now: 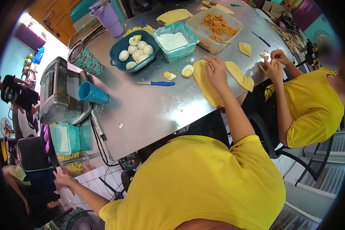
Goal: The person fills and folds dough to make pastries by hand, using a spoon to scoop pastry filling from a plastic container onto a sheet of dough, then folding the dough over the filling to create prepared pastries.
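My right hand [217, 72] rests on a long sheet of yellow dough [205, 86] near the table's front edge, its fingers pressed together at the sheet's upper end. Out at the far left, away from the table top, my left hand [65, 179] has its fingers apart, below a rolling pin [73, 161] and a bundle of yellow dough [74, 167]. Just left of the sheet lie a halved egg [187, 71] and an egg piece [169, 75]. A second dough strip [239, 76] is on the right.
A knife [156, 83], a bowl of eggs [126, 50], a flour tub [175, 41] and a filling container [214, 30] stand on the table [142, 115]. A blue cup [93, 92] is beside a metal machine [59, 92]. A co-worker [310, 103] handles dough at right.
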Tool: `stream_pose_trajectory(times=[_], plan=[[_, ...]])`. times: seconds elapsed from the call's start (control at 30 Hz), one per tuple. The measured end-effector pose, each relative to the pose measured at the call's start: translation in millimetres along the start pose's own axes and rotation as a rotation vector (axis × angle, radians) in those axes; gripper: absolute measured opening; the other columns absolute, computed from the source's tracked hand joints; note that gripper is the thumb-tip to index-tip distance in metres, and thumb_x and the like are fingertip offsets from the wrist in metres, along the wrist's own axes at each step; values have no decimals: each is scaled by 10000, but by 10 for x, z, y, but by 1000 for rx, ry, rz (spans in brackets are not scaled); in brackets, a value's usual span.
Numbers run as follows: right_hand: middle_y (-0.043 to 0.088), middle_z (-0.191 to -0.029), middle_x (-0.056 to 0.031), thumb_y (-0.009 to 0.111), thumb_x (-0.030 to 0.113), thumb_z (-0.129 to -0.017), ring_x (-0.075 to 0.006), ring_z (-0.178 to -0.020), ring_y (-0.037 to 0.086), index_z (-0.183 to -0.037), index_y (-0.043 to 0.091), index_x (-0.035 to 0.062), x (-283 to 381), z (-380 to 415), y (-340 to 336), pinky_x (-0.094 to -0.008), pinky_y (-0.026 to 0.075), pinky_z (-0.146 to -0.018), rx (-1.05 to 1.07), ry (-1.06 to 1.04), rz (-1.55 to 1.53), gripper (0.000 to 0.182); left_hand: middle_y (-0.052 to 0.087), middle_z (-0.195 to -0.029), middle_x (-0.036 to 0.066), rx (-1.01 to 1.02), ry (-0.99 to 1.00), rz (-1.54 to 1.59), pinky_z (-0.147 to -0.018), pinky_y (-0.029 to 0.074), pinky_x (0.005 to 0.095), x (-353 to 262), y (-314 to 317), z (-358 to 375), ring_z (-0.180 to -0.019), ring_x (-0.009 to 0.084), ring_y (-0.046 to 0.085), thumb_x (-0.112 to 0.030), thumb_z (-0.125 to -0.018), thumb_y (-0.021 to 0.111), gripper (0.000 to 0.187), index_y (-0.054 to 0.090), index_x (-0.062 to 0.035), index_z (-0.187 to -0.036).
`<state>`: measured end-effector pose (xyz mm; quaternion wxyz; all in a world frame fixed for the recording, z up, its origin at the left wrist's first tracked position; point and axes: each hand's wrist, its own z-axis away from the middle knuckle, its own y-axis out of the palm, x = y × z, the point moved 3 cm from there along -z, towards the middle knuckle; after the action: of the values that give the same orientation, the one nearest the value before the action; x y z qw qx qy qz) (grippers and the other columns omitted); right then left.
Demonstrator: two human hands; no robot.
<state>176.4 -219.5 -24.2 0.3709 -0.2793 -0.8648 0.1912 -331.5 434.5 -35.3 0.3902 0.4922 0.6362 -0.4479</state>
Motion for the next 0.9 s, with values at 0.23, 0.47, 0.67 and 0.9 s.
stream_pose_trajectory(times=[0.23, 0.47, 0.67, 0.9], plan=[[570, -980, -135, 610, 89, -800, -321, -956, 531, -986, 646, 61, -267, -71, 154, -412, 445, -840, 324, -1, 167, 192, 474, -1287, 199, -317, 583, -43, -939, 411, 361, -1226, 343, 1003, -1076, 275, 528, -167, -933, 505, 349, 524, 71, -1188], [548, -948, -134, 624, 98, -800, -322, -966, 519, -955, 614, 39, -266, -144, 108, -404, 435, -844, 388, 81, 132, 166, 471, -1285, 166, 438, 876, -152, -1029, 300, 419, -1454, 1572, 2818, -1182, 312, 438, -139, -933, 513, 383, 433, 29, -1268], [547, -948, -140, 633, 109, -791, -322, -981, 509, -910, 613, 19, -422, -137, 82, -393, 427, -850, 381, 191, -51, 151, 463, -1262, 199, 851, 991, -316, -996, 280, 494, -1482, 2032, 3805, -1152, 380, 412, -110, -842, 571, 405, 480, 8, -1219], [580, -824, -104, 555, 132, -853, -216, -783, 553, -895, 573, 12, -459, -163, -14, -338, 454, -727, 504, 332, -355, 128, 483, -1242, 191, 851, 851, -261, -1010, 273, 461, -1452, 2060, 3767, -1177, 361, 404, -115, -870, 547, 376, 488, 19, -1217]])
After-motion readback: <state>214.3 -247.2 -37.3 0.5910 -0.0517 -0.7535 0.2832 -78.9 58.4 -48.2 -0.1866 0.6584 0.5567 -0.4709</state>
